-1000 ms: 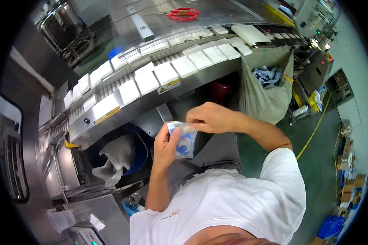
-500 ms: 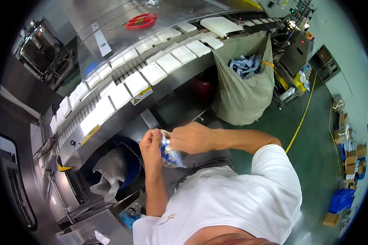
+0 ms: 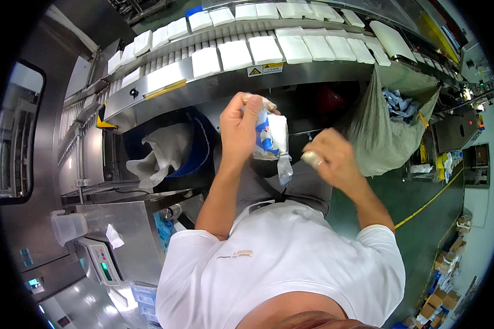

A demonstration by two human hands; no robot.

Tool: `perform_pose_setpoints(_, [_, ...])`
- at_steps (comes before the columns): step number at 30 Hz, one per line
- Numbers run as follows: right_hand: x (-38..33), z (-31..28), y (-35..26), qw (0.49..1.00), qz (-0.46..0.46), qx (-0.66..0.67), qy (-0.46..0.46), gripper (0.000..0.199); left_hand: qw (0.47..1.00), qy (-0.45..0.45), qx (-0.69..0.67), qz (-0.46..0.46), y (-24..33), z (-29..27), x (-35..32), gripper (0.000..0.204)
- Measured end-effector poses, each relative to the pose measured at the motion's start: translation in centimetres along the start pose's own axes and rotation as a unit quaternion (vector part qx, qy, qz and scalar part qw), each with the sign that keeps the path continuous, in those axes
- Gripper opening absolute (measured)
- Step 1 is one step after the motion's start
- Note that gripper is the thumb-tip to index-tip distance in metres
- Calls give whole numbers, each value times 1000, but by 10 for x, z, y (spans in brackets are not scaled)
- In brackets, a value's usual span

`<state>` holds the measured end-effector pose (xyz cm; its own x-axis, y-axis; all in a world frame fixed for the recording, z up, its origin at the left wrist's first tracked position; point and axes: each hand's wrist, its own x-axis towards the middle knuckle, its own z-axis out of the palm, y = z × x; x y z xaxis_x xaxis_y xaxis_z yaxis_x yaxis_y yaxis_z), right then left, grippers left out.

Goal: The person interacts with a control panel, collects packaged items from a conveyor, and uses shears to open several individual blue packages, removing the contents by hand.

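Note:
In my left hand [image 3: 240, 129] is a torn plastic packet [image 3: 266, 140] with white and blue print, gripped at its top between thumb and fingers. A folded white pad [image 3: 279, 131] shows from the packet's right side, and a clear strip of film hangs down below it. My right hand [image 3: 332, 159] is apart from the packet, a little to its right, with fingers curled and slightly blurred. A small cream-coloured covering or piece shows at its fingertips; I cannot tell which. Whether that hand holds anything is unclear.
Beyond my hands runs a roller conveyor [image 3: 178, 55] with rows of folded white pads [image 3: 266, 49]. A blue bin [image 3: 202, 143] with white sheeting stands at left. At right hangs a large fabric sack [image 3: 376, 131] with blue-white wrappers. A scale [image 3: 100, 262] sits at lower left.
Both hands were together on the packet; now my right hand has come away to the right. The packet is torn open and its white pad shows. My view has turned toward the left.

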<state>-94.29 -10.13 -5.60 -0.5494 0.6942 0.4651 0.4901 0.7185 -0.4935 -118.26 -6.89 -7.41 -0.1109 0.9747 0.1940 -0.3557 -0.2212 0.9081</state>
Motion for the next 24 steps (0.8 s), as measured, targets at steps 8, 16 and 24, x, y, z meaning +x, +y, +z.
perform_pose_setpoints(8, [49, 7, -24, 988, 42, 145, 46, 39, 963, -43, 223, 143, 12, 7, -12, 26])
perform_pose_setpoints(16, [45, 28, -12, 996, -12, 41, 78, 22, 972, 25, 207, 104, -4, 3, -20, 21])
perform_pose_setpoints(24, [40, 22, -15, 993, -20, -64, 102, 19, 977, 59, 184, 88, -28, 3, -13, 21])
